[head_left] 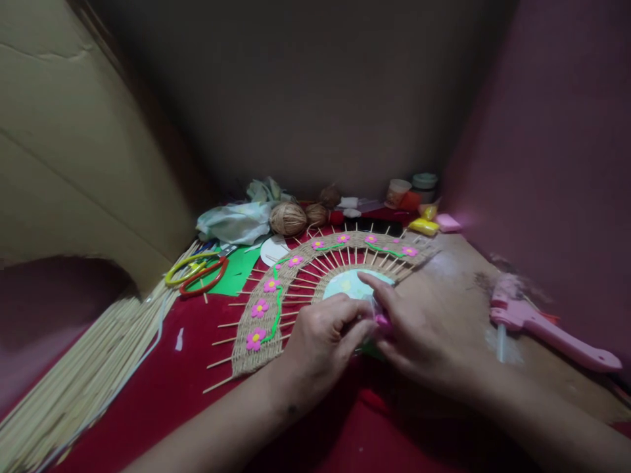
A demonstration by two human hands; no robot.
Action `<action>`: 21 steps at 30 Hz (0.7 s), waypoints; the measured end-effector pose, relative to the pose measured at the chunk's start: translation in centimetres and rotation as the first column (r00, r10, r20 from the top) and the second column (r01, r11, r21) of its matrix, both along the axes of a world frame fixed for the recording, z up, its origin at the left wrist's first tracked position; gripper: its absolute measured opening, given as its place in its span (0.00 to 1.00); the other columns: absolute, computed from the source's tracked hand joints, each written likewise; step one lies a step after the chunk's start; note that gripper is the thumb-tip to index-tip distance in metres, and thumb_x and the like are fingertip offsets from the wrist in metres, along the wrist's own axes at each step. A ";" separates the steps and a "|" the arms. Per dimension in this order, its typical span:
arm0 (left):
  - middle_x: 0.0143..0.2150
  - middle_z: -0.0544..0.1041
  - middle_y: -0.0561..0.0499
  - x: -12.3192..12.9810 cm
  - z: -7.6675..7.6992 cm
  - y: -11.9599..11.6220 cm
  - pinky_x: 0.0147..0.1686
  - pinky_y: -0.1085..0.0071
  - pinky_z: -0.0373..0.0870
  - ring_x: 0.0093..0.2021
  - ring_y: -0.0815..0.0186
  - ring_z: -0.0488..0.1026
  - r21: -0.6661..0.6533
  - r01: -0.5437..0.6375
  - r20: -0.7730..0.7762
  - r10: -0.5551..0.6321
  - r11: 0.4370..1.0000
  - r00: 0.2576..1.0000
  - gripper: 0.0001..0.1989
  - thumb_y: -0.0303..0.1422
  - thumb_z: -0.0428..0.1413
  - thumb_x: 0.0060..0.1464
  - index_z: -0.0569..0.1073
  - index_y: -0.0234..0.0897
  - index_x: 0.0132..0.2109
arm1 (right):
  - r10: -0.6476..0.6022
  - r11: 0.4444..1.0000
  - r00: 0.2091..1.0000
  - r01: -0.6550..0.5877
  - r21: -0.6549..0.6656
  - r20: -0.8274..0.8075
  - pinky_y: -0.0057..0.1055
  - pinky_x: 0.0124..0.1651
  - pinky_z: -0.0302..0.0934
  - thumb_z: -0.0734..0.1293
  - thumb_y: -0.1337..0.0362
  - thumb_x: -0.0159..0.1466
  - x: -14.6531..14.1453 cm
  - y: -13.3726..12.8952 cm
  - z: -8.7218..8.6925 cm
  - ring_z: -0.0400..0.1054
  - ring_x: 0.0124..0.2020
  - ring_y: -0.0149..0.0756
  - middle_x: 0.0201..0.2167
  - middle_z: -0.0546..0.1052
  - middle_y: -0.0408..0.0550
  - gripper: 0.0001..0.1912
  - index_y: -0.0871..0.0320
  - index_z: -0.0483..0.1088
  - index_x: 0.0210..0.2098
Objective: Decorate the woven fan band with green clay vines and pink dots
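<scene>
My left hand [330, 328] is closed in a pinch close to my right hand; whatever its fingertips hold is hidden. A small bright pink piece [382, 321] shows at the fingers of my right hand [417, 322], whose index finger stretches forward. Both hands hover over the inner side of a woven twine fan [241, 358] with thin sticks running through it. Pink flowers with yellow centres [259, 308] and a green wavy vine [279, 309] decorate its band. At the fan's middle, a pale blue half-round piece [345, 282] is partly covered by my fingers.
Scissors with yellow and red handles [204, 280] lie on green sheets [239, 266] at left, near a bundle of thin sticks [83, 387]. Twine balls [288, 218], a plastic bag [236, 223] and yellow packets [424, 226] sit behind. A pink glue gun [547, 325] rests at right.
</scene>
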State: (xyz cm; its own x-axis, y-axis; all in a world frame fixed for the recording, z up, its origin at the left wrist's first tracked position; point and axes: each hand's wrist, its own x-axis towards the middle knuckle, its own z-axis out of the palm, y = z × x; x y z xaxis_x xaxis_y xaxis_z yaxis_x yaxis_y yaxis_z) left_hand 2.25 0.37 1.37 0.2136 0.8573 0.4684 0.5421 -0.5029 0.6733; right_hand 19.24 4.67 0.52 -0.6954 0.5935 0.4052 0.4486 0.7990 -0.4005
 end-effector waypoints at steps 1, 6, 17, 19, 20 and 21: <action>0.27 0.74 0.52 0.1 0.0 0.0 0.30 0.74 0.64 0.27 0.70 0.69 0.001 0.006 0.002 -0.006 1.000 1.000 0.04 0.24 0.56 0.54 0.75 0.33 0.33 | -0.007 1.000 1.000 0.007 0.018 -0.003 0.35 0.35 0.68 0.59 0.74 0.56 -0.1 0.0 0.0 0.72 0.37 0.40 0.39 0.76 0.57 0.34 0.67 0.48 0.62; 0.26 0.72 0.53 0.6 -0.1 -0.3 0.30 0.76 0.64 0.27 0.71 0.69 0.039 0.058 0.038 -0.059 0.998 0.997 0.04 0.23 0.56 0.53 0.74 0.32 0.32 | -0.011 0.994 0.999 0.016 0.107 -0.049 0.32 0.31 0.66 0.58 0.73 0.59 -0.5 -0.3 -0.3 0.71 0.32 0.38 0.32 0.76 0.53 0.32 0.68 0.47 0.62; 0.25 0.71 0.53 0.3 -0.2 0.1 0.28 0.78 0.63 0.26 0.73 0.66 -0.033 0.141 0.055 -0.139 0.989 0.989 0.06 0.22 0.54 0.55 0.74 0.31 0.32 | 0.009 1.000 0.998 -0.009 0.013 -0.056 0.30 0.31 0.63 0.59 0.73 0.58 -0.2 0.1 -1.8 0.69 0.30 0.35 0.35 0.76 0.51 0.37 0.63 0.40 0.65; 0.23 0.68 0.53 0.2 -0.2 0.1 0.25 0.77 0.61 0.24 0.73 0.64 0.046 0.159 -0.019 -0.158 0.986 0.987 0.07 0.23 0.54 0.55 0.73 0.30 0.30 | 0.012 1.000 0.999 -0.011 0.011 -0.053 0.31 0.31 0.63 0.59 0.73 0.58 -0.3 0.0 -1.8 0.69 0.30 0.36 0.34 0.75 0.51 0.38 0.64 0.39 0.65; 0.23 0.68 0.53 0.2 -0.2 0.0 0.25 0.76 0.60 0.24 0.73 0.63 0.095 0.164 -0.061 -0.158 0.982 0.985 0.07 0.24 0.54 0.56 0.74 0.30 0.30 | 0.014 1.000 0.999 -0.014 0.015 -0.049 0.31 0.31 0.63 0.59 0.73 0.58 -0.3 -0.1 -1.7 0.69 0.30 0.36 0.34 0.75 0.51 0.38 0.64 0.39 0.65; 0.22 0.68 0.53 0.2 -0.1 -0.1 0.25 0.75 0.59 0.23 0.72 0.63 0.141 0.165 -0.099 -0.152 0.976 0.983 0.08 0.24 0.53 0.57 0.74 0.29 0.31 | 0.016 1.000 0.999 -0.015 0.027 -0.048 0.31 0.31 0.63 0.59 0.73 0.58 -0.3 -0.2 -1.6 0.69 0.30 0.36 0.33 0.75 0.51 0.38 0.65 0.40 0.65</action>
State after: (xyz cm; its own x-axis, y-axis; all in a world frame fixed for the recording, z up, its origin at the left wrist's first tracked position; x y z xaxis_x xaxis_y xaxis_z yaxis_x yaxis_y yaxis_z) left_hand 2.47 0.24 1.22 0.3864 0.7319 0.5612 0.5006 -0.6775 0.5389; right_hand 18.96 4.50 -1.05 -0.6836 0.5713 0.4542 0.4167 0.8164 -0.3997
